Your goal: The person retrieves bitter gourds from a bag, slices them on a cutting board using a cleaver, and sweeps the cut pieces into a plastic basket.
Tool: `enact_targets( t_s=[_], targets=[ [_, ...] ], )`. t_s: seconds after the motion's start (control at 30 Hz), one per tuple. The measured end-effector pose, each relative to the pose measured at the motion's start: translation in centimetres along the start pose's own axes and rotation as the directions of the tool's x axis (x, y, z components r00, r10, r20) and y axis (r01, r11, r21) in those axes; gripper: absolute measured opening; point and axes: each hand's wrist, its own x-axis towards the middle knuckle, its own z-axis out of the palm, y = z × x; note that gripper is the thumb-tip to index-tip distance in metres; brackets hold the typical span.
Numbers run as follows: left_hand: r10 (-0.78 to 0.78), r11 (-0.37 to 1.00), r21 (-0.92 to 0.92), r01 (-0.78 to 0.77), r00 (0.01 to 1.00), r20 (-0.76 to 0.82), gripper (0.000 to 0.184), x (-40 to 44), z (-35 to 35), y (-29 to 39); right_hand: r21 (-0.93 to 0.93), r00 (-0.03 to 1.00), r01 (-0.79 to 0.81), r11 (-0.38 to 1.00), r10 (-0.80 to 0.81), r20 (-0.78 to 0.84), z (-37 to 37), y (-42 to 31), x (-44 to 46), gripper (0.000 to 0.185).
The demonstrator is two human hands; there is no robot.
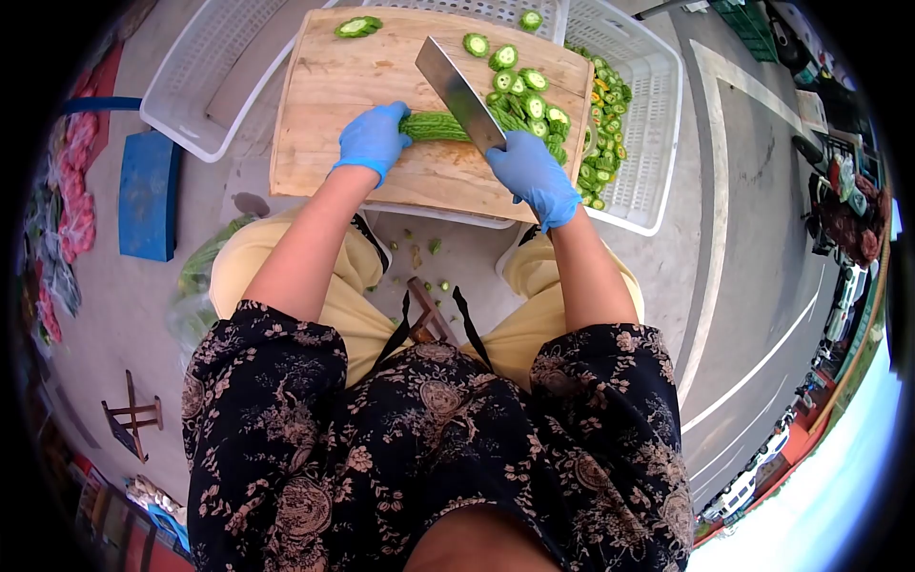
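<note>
On a wooden cutting board [334, 86] lies a long green bitter melon [438, 126] with bumpy skin. My left hand [373, 139], in a blue glove, is closed around its left end. A wide-bladed cleaver [459, 93] is in my gloved right hand [536, 173], its blade slanting across the melon. The fingers of that hand wrap round the handle, which they hide. Cut bitter melon slices [519, 84] are scattered on the board beyond and right of the blade. One more slice [358, 27] sits at the far left of the board.
A white crate [658, 124] holding many slices stands right of the board, and another white crate [176, 91] is at its left. A blue stool [148, 195] stands on the left. Plastic-wrapped greens [205, 262] lie beside my leg, and scraps are on the floor.
</note>
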Motion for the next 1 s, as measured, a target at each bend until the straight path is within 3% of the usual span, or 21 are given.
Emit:
enact_targets(
  t_s=[0.1, 0.2, 0.3, 0.5, 0.6, 0.83, 0.9, 1.0],
  targets=[
    [0.011, 1.0, -0.001, -0.011, 1.0, -0.004, 0.035, 0.1, 0.2, -0.2, -0.125, 0.99, 0.095, 0.988, -0.106, -0.089, 1.0, 1.1, 0.9, 0.027],
    [0.043, 0.999, 0.02, -0.043, 0.999, -0.015, 0.035, 0.1, 0.4, -0.2, -0.2, 0.995, 0.081, 0.976, -0.091, -0.04, 1.2, 0.7, 1.2, 0.026],
    [0.04, 0.999, 0.012, -0.04, 0.999, -0.017, 0.034, 0.4, 1.2, -0.6, -0.101, 0.997, -0.03, 0.994, 0.036, 0.061, 0.3, -0.8, 1.5, 0.027],
    [0.044, 0.998, 0.043, -0.043, 0.998, -0.043, 0.032, 0.5, 1.7, -0.6, -0.053, 0.999, -0.016, 0.998, 0.018, 0.048, 0.4, 0.2, 3.4, 0.028],
    [0.064, 0.995, 0.081, -0.056, 0.992, -0.107, 0.023, 0.3, 1.8, -0.5, -0.086, 0.997, 0.032, 0.996, -0.026, 0.067, 0.4, 0.0, 3.4, 0.028],
    [0.06, 0.998, -0.014, -0.062, 0.991, -0.122, 0.028, 0.0, 1.7, -0.9, -0.121, 0.992, -0.039, 0.992, 0.054, 0.118, -0.6, -1.1, 0.9, 0.027],
    [0.062, 0.997, -0.045, -0.069, 0.99, -0.13, 0.029, 0.1, 1.9, -1.0, -0.128, 0.994, -0.031, 0.991, 0.044, 0.103, 0.0, -0.7, 1.3, 0.026],
    [0.178, 0.983, -0.001, -0.181, 0.968, -0.177, 0.032, 0.2, 2.6, -1.7, -0.282, 0.994, 0.107, 0.953, -0.105, 0.023, 3.4, 0.3, 3.9, 0.024]
  ],
)
